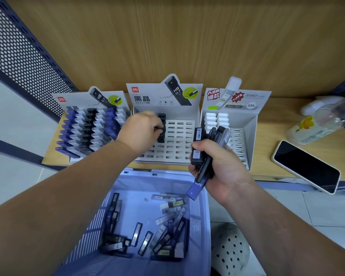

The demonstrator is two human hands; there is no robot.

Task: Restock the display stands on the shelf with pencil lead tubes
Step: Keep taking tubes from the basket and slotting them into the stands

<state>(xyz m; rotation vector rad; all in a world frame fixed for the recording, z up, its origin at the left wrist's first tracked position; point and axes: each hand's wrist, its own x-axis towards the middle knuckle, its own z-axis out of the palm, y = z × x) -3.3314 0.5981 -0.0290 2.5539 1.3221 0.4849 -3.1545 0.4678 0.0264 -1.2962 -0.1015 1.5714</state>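
Left hand: curled fingers covering own tips and part of black rectangular plastic lead tube column just beyond them; pinch not showing.

Right hand: fingers wrapping bundle of black and blue plastic lead tubes, hiding middles; count not telling.

Below right fingers: blue slotted plastic basket running off bottom edge.

Far right of fingers: clear plastic bottle blurring.

Back wall: a wood-grain panel is rising beyond the left hand, evenly lit.
Side panel: a dark-framed perforated metal sheet is slanting away up and left of the left hand.
Shelf: a wooden shelf is stretching out to the right of the right hand.
Floor: pale tiles are showing below and right of the right hand.
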